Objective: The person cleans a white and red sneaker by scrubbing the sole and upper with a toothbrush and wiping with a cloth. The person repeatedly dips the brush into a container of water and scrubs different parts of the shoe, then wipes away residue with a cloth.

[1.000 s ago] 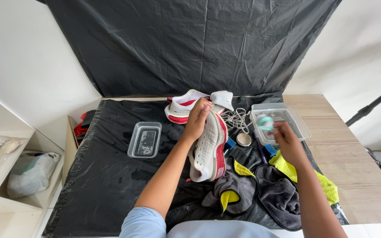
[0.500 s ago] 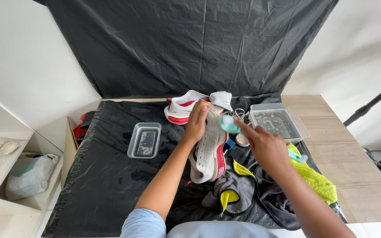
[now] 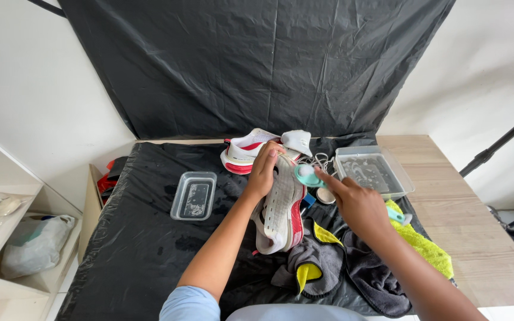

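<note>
My left hand [image 3: 265, 169] grips the toe end of a white and red sneaker [image 3: 282, 208], held sole-up over the black sheet [image 3: 144, 249]. My right hand [image 3: 355, 205] holds a small teal round brush [image 3: 306, 175] right against the sneaker's upper edge. A second white and red sneaker [image 3: 242, 151] lies behind, with a white insole or cloth [image 3: 297, 141] beside it. White laces [image 3: 319, 160] lie loose next to it.
A clear tray with water [image 3: 373, 172] stands at the right, a smaller clear tray [image 3: 194, 195] at the left. Grey cloths [image 3: 328, 261] and a yellow-green cloth [image 3: 423, 244] lie in front. Wooden table edge [image 3: 477, 238] at right; white shelf [image 3: 7, 238] at left.
My right hand has moved left from the water tray to the sneaker, carrying the teal brush. My left hand has stayed on the sneaker.
</note>
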